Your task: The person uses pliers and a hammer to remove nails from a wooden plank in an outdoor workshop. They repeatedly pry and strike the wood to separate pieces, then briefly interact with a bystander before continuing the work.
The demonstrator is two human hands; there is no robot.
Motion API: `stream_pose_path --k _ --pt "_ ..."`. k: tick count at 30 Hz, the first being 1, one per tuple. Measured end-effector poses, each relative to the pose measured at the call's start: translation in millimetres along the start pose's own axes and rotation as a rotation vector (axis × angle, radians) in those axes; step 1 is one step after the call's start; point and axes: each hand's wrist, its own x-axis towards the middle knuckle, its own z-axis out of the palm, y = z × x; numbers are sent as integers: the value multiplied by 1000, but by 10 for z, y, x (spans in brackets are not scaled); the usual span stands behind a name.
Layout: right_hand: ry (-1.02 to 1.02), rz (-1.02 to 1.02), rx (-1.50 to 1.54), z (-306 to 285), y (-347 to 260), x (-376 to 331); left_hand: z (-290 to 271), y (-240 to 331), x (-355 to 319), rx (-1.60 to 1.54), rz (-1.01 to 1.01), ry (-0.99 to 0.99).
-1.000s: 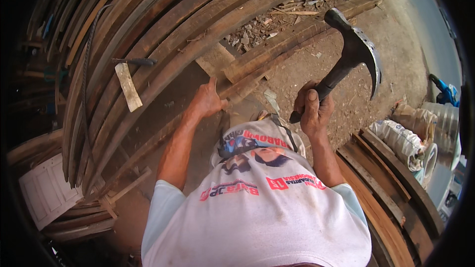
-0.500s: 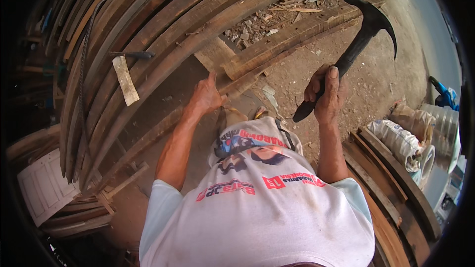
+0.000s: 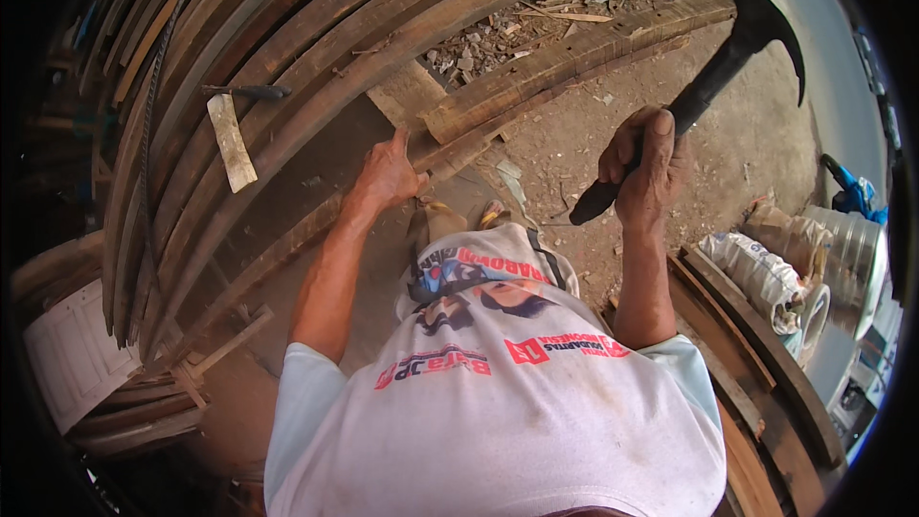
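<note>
My right hand [image 3: 649, 168] is wrapped round the dark grip of a claw hammer [image 3: 713, 77], raised at the right with the head up and the claw curving down to the right. My left hand [image 3: 385, 174] lies on a long wooden beam [image 3: 321, 220], index finger stretched forward and thumb out to the right; its other fingers are curled and partly hidden. Just beyond it, a thick squared timber [image 3: 565, 62] rests beside a short flat board [image 3: 407, 96].
Long planks [image 3: 287, 67] are stacked at the left, with a dark-handled tool [image 3: 251, 92] and a pale wood scrap [image 3: 232, 144] on top. Wood chips [image 3: 479, 48] litter the far ground. More planks [image 3: 766, 325], white sacks [image 3: 756, 263] and a clear tub [image 3: 847, 254] stand at right.
The hammer has risen slightly and shifted right in my right hand. My left hand stays at the beam; the whole view has shifted a little.
</note>
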Motion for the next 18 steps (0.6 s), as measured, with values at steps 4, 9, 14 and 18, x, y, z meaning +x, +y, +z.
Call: stream_pose_path --k 4,9,14,18 --pt "120 123 -117 -122 366 -139 -42 87 31 28 25 0" --pt "-136 603 -326 -190 676 -242 -53 30 33 30 50 6" --pt "72 135 -108 -149 175 -71 4 -32 27 25 37 23" --pt "164 -105 7 -190 194 2 -67 50 37 18 18 -36"
